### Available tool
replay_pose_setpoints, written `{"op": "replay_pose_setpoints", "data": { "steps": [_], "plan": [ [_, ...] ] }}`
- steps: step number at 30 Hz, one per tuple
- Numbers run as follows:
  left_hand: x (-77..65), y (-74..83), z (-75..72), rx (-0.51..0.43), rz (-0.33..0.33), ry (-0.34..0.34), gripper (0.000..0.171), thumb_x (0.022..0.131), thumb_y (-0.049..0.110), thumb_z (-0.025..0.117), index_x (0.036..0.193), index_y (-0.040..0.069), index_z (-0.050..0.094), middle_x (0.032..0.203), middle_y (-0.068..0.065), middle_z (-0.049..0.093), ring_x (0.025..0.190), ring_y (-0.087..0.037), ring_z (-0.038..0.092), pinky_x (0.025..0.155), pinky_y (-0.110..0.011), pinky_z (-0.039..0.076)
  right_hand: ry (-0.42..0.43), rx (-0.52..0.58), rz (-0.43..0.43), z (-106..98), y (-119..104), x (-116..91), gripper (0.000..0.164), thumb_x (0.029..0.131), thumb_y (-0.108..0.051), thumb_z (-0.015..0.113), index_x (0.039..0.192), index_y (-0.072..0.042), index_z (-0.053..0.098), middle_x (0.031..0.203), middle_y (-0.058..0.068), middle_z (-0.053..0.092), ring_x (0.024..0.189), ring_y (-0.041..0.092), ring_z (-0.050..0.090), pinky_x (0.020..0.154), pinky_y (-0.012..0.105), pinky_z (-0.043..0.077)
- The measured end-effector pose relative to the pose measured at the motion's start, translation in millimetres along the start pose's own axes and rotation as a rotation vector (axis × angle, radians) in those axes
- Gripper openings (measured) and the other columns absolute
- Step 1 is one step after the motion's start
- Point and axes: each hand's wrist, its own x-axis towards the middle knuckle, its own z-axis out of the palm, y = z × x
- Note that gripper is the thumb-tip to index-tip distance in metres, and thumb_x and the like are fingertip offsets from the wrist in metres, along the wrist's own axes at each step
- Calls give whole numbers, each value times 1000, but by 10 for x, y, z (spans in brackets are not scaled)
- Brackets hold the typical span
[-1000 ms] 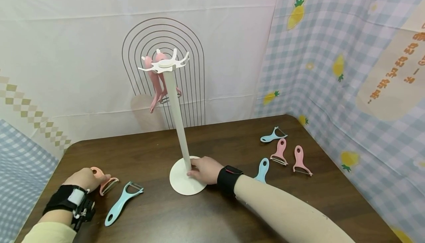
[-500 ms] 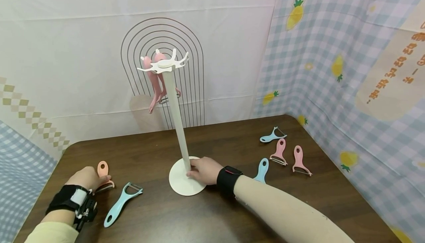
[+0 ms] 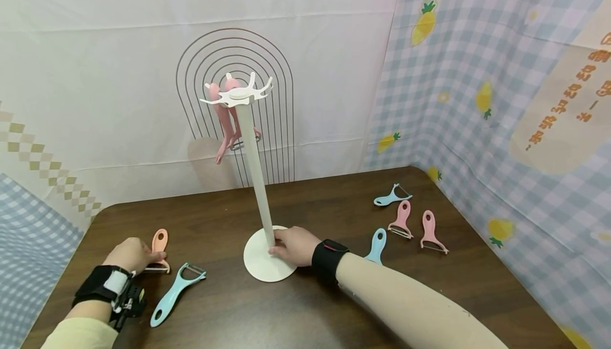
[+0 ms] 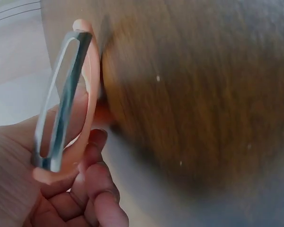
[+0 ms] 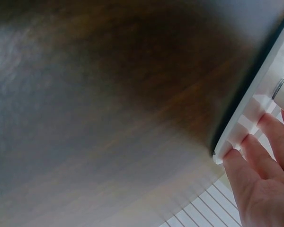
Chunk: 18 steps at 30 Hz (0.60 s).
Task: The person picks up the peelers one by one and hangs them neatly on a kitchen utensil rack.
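My left hand [image 3: 129, 256] pinches an orange Y-shaped peeler [image 3: 159, 240] at the left of the table. In the left wrist view the peeler's metal blade [image 4: 64, 104] faces the camera, thumb and fingers on its orange frame. Whether it touches the wood I cannot tell. My right hand [image 3: 298, 245] holds a white rack stand [image 3: 256, 174] low down, thumb and index finger at the foot of its pole. The right wrist view has fingertips on the round base [image 5: 239, 116]. Pink peelers [image 3: 224, 121] hang from hooks at the stand's top, partly overlapping.
A light-blue peeler [image 3: 169, 298] lies right of my left hand. At the right of the table lie two pink peelers [image 3: 403, 216] and another light-blue one [image 3: 392, 198]. My right forearm partly covers a further blue peeler [image 3: 377, 243]. Cloth curtains [image 3: 334, 73] stand behind the table.
My left hand has shifted a little to the right with the orange peeler, whose handle has swung round to point toward the far side. My right hand and the stand keep their place.
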Motion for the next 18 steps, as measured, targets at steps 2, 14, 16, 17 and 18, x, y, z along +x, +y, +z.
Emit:
{"op": "replay_pose_setpoints", "data": {
  "steps": [2,14,16,17,18],
  "plan": [
    [7,-9,12,-30,-3,6,41,92,31,64,57,12,58,51,6,43,53,-16,43,53,-30,32,-4,0,3,-5,-5,-6,39,94,-33,64,127,-13,61,115,-1,67,98,8,61,86,26,46],
    [-16,153,-170,-107,108,191,37,96,35,61,83,1,62,70,-3,55,62,-21,48,55,-34,37,5,0,-13,21,33,9,39,94,-33,64,127,-13,61,115,-1,67,99,9,61,86,26,47],
    [-28,239,-230,-127,136,250,39,97,37,59,87,0,63,71,-4,56,62,-20,48,55,-33,37,10,0,-20,25,42,11,39,94,-34,64,126,-12,61,115,-1,67,99,9,61,86,26,47],
    [-37,285,-264,-144,148,280,40,97,38,58,89,0,63,72,-4,57,62,-20,48,55,-34,37,13,1,-24,27,46,11,39,94,-34,65,126,-12,61,114,-1,67,99,9,61,86,26,47],
    [-45,333,-301,-155,166,314,41,98,39,57,91,-1,63,73,-5,57,62,-20,48,55,-34,37,14,0,-28,28,48,12,39,94,-34,65,126,-13,61,114,-1,67,99,9,62,85,26,47]
  ]
}}
